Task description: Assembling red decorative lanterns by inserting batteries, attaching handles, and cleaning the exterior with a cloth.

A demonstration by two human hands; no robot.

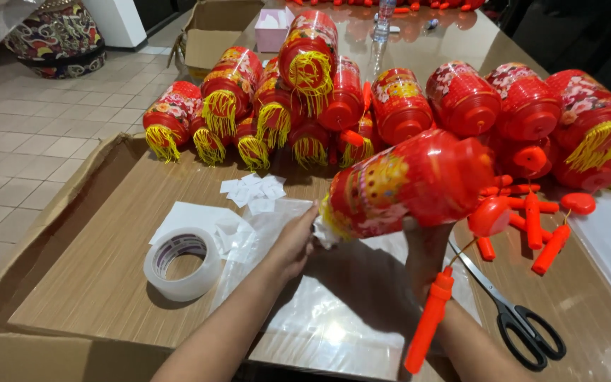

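Big pile of red lanterns with yellow tassels [390, 106] is heaped at the far side of the table [86, 283]; those look assembled, so I judge most of the batch done. Flattened cardboard [51, 233] lies along the table's left edge. Clear plastic sheet [334, 318] is spread under my hands. One red lantern [411, 184] is up off the table, lying sideways. My right hand [424, 247] grips it from below; my left hand [293, 244] pinches its tassel end, fingers closed on it. Its orange handle stick [429, 322] dangles by a cord. Tape roll [182, 263] sits left, scissors [514, 315] right. Loose orange sticks [539, 226] are near the pile, so more seems left. Small white paper squares [252, 189] lie beyond the tape.
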